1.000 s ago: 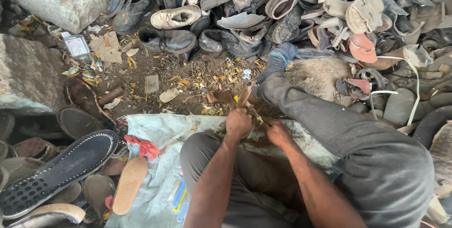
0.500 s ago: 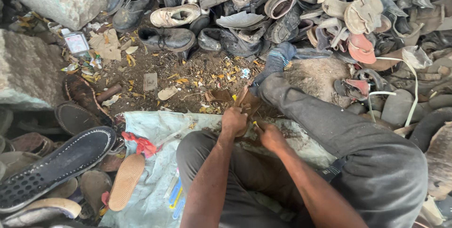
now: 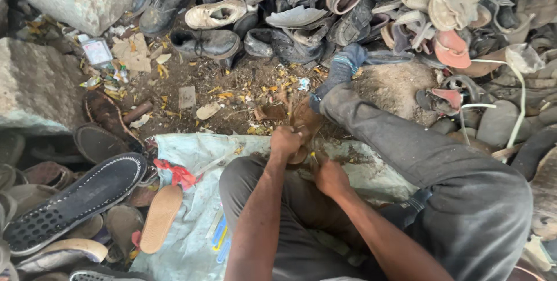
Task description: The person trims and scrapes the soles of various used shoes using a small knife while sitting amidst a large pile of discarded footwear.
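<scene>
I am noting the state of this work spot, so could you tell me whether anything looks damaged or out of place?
Yes. Both hands, left and right, hold a worn brown shoe piece. Loose soles lie apart from any shoe: a black studded sole and a tan insole. Scraps litter the dirt.

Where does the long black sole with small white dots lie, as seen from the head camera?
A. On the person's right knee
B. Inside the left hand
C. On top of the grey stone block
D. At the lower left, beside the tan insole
D: the black dotted sole lies at lower left among other soles, with the tan insole just to its right.
</scene>
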Motion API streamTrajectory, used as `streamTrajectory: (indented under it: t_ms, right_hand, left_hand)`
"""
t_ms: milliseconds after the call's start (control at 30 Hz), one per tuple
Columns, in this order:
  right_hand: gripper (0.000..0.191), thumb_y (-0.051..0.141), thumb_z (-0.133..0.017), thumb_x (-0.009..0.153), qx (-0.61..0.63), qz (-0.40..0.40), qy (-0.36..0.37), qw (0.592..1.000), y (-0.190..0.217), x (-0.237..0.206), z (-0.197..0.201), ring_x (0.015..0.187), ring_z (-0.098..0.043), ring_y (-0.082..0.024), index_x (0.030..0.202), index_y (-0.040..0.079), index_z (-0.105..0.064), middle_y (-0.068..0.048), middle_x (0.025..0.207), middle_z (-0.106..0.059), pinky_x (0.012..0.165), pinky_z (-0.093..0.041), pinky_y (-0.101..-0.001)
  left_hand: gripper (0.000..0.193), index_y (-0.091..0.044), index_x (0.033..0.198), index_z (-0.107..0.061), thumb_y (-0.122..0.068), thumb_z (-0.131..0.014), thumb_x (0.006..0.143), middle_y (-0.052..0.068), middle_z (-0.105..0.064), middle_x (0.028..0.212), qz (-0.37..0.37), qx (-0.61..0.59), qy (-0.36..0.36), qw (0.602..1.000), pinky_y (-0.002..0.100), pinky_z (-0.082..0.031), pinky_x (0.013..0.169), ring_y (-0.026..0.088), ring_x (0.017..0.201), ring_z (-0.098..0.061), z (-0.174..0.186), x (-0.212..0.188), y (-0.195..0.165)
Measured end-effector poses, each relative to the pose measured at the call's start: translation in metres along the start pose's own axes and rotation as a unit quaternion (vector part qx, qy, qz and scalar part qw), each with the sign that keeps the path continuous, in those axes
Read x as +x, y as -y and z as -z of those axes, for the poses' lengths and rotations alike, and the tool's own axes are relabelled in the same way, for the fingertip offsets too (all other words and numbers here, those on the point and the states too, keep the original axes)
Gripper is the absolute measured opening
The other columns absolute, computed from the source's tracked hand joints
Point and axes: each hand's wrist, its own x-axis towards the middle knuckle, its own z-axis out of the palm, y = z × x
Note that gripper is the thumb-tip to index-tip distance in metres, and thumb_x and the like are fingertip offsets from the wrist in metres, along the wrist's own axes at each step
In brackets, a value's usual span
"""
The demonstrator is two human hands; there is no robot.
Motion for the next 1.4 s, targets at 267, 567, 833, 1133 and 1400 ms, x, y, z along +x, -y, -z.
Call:
streamTrajectory:
  t_ms: [267,567,833,1133,1400]
  right_hand:
    - [0.035,0.032,-0.055,0.098,0.006,-0.026,0.016,1.0,0.01,-0.032,0.001,0.094,-0.067,-0.048,0.129,0.018,-0.064,-0.024,0.097,-0.072,0.079,-0.05,-0.0589]
    - [0.029,0.026,-0.059,0.097,0.088,0.122,-0.022,0.988,-0.011,0.039,0.015,0.098,-0.068,-0.046,0.119,0.008,-0.067,-0.025,0.1,-0.072,0.08,-0.052,-0.0531]
    - [0.033,0.023,-0.056,0.097,0.114,0.124,0.011,0.986,0.001,0.09,-0.015,0.097,-0.067,-0.046,0.125,0.01,-0.068,-0.027,0.103,-0.071,0.08,-0.053,-0.0521]
    - [0.035,0.023,-0.062,0.096,0.13,0.113,0.013,0.985,-0.005,0.032,-0.001,0.092,-0.072,-0.043,0.128,0.011,-0.068,-0.028,0.099,-0.072,0.078,-0.054,-0.0487]
    - [0.034,0.023,-0.065,0.093,0.083,0.102,0.033,0.991,0.016,0.068,0.001,0.092,-0.07,-0.043,0.125,0.013,-0.07,-0.026,0.102,-0.071,0.075,-0.053,-0.049]
  left_hand:
    - [0.028,0.0,0.096,-0.068,-0.025,-0.072,0.084,0.023,-0.075,0.092,0.13,-0.138,-0.078,0.979,0.047,-0.058,0.075,0.037,0.086,-0.076,0.026,0.008,0.012]
    - [0.047,-0.002,0.109,-0.074,-0.039,-0.077,0.08,0.022,-0.074,0.108,0.156,0.044,0.027,0.986,0.045,-0.057,0.091,0.036,0.1,-0.073,0.035,0.02,-0.004]
    - [0.039,-0.001,0.107,-0.076,-0.034,-0.07,0.088,0.026,-0.074,0.108,0.126,0.083,-0.033,0.988,0.045,-0.057,0.092,0.041,0.102,-0.072,0.011,0.022,0.012]
    - [0.036,-0.005,0.102,-0.077,-0.036,-0.077,0.084,0.021,-0.075,0.104,0.216,0.011,-0.029,0.976,0.048,-0.057,0.087,0.039,0.099,-0.073,0.02,0.012,-0.007]
    - [0.04,-0.001,0.096,-0.077,-0.037,-0.083,0.08,0.022,-0.075,0.093,0.116,-0.018,-0.088,0.989,0.047,-0.057,0.082,0.04,0.092,-0.073,0.019,0.008,0.007]
